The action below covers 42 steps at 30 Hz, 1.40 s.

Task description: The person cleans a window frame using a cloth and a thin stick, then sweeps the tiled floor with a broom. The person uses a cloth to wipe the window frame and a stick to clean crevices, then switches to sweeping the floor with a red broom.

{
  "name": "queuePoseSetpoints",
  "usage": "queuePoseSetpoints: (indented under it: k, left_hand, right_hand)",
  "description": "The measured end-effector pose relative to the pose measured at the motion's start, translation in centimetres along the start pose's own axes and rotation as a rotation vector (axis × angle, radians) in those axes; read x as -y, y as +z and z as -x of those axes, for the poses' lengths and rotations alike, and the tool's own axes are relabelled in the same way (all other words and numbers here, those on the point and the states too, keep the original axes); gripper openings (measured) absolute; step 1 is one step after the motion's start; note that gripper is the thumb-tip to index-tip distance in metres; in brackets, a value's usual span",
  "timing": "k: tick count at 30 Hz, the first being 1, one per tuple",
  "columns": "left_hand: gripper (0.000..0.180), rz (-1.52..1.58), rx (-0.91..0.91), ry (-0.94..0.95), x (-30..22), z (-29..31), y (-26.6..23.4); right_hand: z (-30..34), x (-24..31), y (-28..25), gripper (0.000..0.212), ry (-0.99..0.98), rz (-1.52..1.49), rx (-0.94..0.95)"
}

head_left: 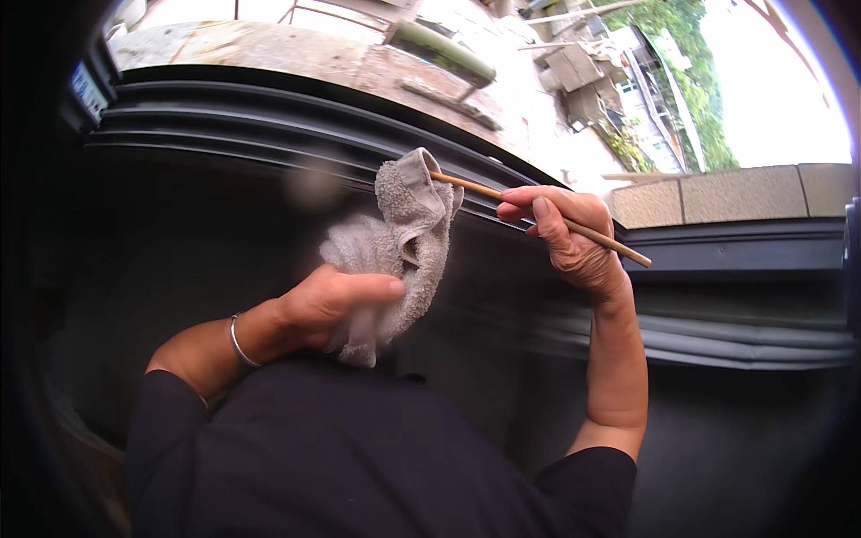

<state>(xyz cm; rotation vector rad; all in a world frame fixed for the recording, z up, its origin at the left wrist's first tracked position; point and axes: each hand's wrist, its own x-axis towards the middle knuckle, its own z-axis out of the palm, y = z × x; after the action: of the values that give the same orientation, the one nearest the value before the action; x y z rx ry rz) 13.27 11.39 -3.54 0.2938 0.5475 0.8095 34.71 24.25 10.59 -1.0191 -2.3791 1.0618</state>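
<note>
My left hand [336, 300] grips a greyish terry cloth [420, 242], bunched and hanging over the fingers with the thumb laid across it. A thin wooden stick [587, 231], like a chopstick, is pinched in my right hand [578, 233]. The stick's far end reaches left into a fold at the top of the cloth, so its tip is hidden. Both hands are held up in front of the dark window track [269, 121], whose ridged rails run behind the cloth.
At the left end of the track is a blue-and-white label [88, 92]. A tan stone or tile ledge [740, 195] lies beyond the frame on the right. Outside are a green-topped cylinder [441, 52], stacked blocks [574, 81] and trees. A ridged dark rail [744, 342] runs at the lower right.
</note>
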Motion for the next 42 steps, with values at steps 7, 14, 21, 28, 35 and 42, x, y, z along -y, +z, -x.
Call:
queuePoseSetpoints:
  k: [7, 14, 21, 28, 35, 42]
  left_hand:
    - [0.023, 0.009, 0.103, -0.119, 4.5, -11.6, 6.7]
    - [0.029, 0.164, 0.435, -0.085, 7.8, -18.9, 13.3]
    - [0.032, 0.222, 0.429, -0.115, 10.0, -24.7, 17.9]
    - [0.039, 0.257, 0.409, -0.102, 10.4, -28.0, 19.4]
    - [0.038, 0.316, 0.460, -0.126, 10.2, -26.3, 18.3]
    - [0.037, 0.131, 0.370, 0.052, 7.3, -20.2, 14.5]
  right_hand:
    - [10.9, -5.4, -7.5, 0.032, 0.266, 0.117, -0.267]
    - [17.7, -9.0, -11.2, 0.035, 0.231, -0.035, -0.686]
    - [18.5, -12.3, -13.1, 0.025, 0.398, 0.251, -0.803]
    - [16.2, -14.5, -15.1, 0.029, 0.400, 0.419, -0.649]
    - [13.1, -12.4, -17.2, 0.032, 0.455, 0.431, -0.366]
    - [11.8, -10.4, -15.1, 0.033, 0.394, 0.153, -0.429]
